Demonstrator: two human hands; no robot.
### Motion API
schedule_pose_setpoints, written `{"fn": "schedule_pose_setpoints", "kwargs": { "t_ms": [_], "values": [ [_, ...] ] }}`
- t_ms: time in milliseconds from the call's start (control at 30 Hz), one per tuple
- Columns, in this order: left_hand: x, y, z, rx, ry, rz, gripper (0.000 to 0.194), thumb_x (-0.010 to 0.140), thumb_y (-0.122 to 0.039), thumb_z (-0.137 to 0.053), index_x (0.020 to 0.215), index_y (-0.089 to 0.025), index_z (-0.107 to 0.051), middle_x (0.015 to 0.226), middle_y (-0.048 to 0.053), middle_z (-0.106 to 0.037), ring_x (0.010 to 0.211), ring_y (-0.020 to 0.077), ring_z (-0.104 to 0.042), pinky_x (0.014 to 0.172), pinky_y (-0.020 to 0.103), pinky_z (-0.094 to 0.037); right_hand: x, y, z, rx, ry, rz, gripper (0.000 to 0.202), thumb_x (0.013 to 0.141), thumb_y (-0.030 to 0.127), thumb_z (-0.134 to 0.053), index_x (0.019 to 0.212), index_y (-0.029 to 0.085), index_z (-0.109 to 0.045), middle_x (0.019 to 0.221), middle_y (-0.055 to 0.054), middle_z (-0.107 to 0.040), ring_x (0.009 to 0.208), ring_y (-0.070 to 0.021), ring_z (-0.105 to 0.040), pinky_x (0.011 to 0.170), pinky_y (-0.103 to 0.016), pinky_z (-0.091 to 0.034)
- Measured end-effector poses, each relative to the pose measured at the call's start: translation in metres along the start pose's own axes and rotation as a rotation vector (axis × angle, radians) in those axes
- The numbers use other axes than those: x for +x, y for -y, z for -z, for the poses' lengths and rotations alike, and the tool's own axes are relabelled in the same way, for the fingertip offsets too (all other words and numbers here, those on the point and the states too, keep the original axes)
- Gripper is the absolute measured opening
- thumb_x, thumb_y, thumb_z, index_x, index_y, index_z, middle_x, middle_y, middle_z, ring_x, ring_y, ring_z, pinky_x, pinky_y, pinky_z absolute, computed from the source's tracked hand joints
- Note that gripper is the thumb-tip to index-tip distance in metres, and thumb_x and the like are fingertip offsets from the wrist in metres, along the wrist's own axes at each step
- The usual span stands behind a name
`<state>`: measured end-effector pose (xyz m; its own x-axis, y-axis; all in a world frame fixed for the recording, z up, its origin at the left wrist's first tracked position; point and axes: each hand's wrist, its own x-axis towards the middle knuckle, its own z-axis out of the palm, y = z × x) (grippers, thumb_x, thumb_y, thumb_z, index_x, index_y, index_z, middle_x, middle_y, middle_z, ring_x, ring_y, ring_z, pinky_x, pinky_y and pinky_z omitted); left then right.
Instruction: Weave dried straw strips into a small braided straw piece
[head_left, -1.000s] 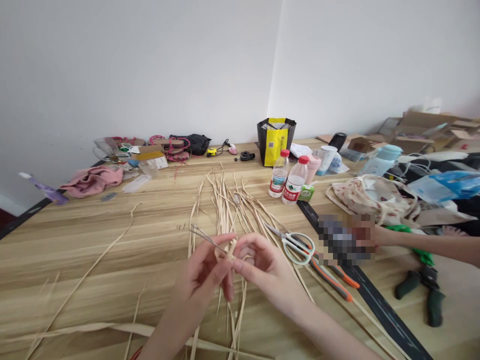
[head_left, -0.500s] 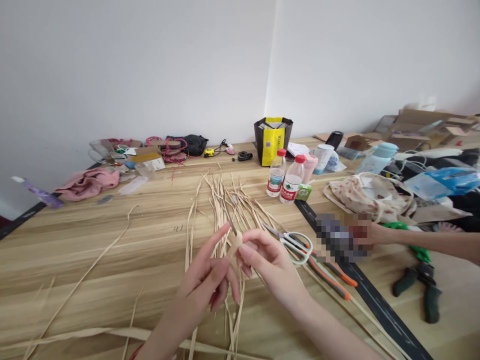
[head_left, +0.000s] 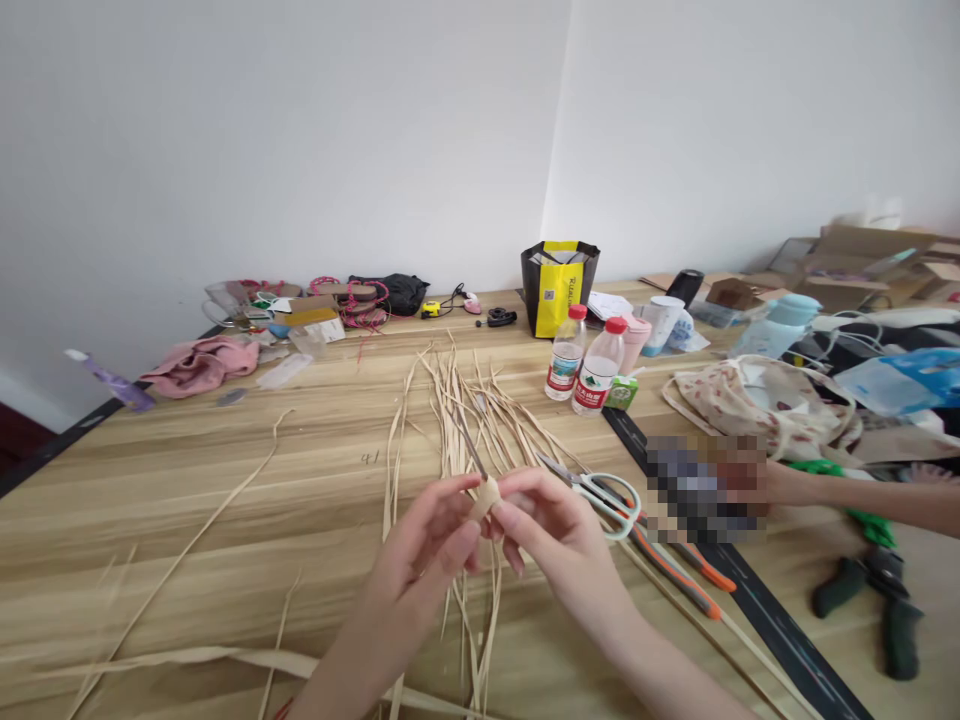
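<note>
Between my hands is a pale, flat plant-fibre strip (head_left: 487,497), wrapped in a small coil around the near end of a thin dark rod (head_left: 471,445). The rod points away from me over the table. My left hand (head_left: 431,545) pinches the strip from the left, thumb below and index finger by the coil. My right hand (head_left: 562,535) pinches the coil from the right with thumb and index finger. Beneath and beyond them lies a loose bundle of fibre strips (head_left: 454,400). The fingers partly hide the coil's lower side.
Scissors (head_left: 611,505) and orange-grey handled pliers (head_left: 679,575) lie right of my hands. Two water bottles (head_left: 598,375) stand behind them, near a yellow-black bag (head_left: 559,290). Another person's forearm (head_left: 862,497) reaches in from the right, its hand pixelated. Green-and-black pliers (head_left: 885,570) lie nearby.
My left index finger, raised along the rod before, has come down to the coil. Both hands are closer together around the strip. The whole view has shifted slightly, moving the scene rightward.
</note>
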<state>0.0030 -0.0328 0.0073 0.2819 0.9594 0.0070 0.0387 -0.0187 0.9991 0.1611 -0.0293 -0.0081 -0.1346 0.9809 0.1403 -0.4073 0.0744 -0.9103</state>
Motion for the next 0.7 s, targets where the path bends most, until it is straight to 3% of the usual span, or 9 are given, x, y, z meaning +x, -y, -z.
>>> {"fn": "schedule_pose_setpoints", "kwargs": {
  "t_ms": [100, 233, 467, 700],
  "values": [
    [-0.001, -0.004, -0.004, -0.032, -0.129, -0.057, 0.016, 0.085, -0.036, -0.060, 0.093, -0.022, -0.060, 0.071, -0.003, -0.059, 0.058, 0.0100, -0.055, 0.057, 0.021, -0.047, -0.002, 0.000, -0.003, -0.022, -0.013, -0.043, 0.017, 0.080, 0.034, -0.070, 0.088, 0.021, -0.065, 0.068, 0.002, -0.058, 0.052, -0.0075, -0.048, 0.043, -0.018, -0.037],
    [0.001, -0.004, -0.009, -0.046, -0.156, -0.034, 0.021, 0.083, -0.036, -0.062, 0.074, -0.018, -0.055, 0.057, -0.005, -0.051, 0.049, 0.0081, -0.047, 0.047, 0.018, -0.040, -0.002, -0.001, -0.003, 0.009, -0.008, -0.077, 0.019, 0.078, 0.035, -0.071, 0.086, 0.019, -0.066, 0.063, 0.002, -0.058, 0.051, -0.0077, -0.048, 0.044, -0.018, -0.037],
    [0.001, 0.008, -0.015, -0.013, -0.069, -0.094, 0.020, 0.088, -0.034, -0.055, 0.076, -0.019, -0.051, 0.067, -0.003, -0.052, 0.056, 0.0101, -0.051, 0.055, 0.022, -0.044, 0.001, -0.002, 0.000, 0.140, -0.106, -0.136, 0.022, 0.074, 0.037, -0.075, 0.083, 0.018, -0.069, 0.062, 0.001, -0.060, 0.050, -0.0075, -0.048, 0.044, -0.019, -0.034],
    [0.000, -0.002, 0.002, 0.231, -0.035, -0.051, 0.021, 0.091, -0.035, -0.050, 0.076, -0.021, -0.049, 0.066, -0.004, -0.049, 0.058, 0.0103, -0.049, 0.054, 0.021, -0.038, 0.004, -0.001, 0.000, 0.183, -0.097, -0.195, 0.022, 0.070, 0.036, -0.078, 0.080, 0.017, -0.071, 0.065, -0.001, -0.063, 0.052, -0.0085, -0.051, 0.043, -0.019, -0.032]
  ]
}}
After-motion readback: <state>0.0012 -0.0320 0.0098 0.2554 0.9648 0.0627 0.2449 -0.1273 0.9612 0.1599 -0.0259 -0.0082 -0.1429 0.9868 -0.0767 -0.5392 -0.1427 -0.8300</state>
